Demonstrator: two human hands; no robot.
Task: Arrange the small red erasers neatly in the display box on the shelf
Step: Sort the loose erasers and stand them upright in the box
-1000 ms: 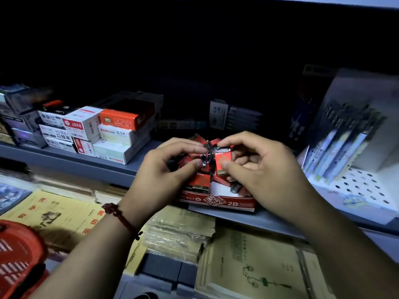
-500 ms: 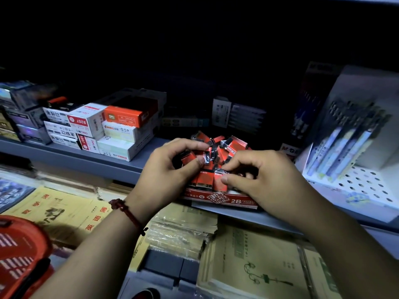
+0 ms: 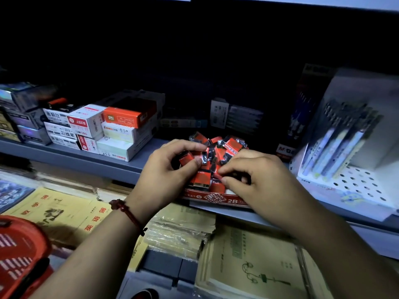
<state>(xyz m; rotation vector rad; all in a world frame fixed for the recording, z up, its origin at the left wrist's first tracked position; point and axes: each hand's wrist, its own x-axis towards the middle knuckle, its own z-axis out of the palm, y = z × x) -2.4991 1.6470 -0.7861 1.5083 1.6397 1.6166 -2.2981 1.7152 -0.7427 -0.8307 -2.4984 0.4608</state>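
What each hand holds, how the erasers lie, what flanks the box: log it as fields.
left hand: grips a wrapped red eraser at the pile's left side
right hand: pinches a front eraser in the pile
erasers: heaped loosely, not in rows
display box: red, marked 2B, at the shelf edge
left of box: stacked cartons
right of box: white pen rack

A grey metal shelf (image 3: 71,155) stands dimly lit, its back in darkness.
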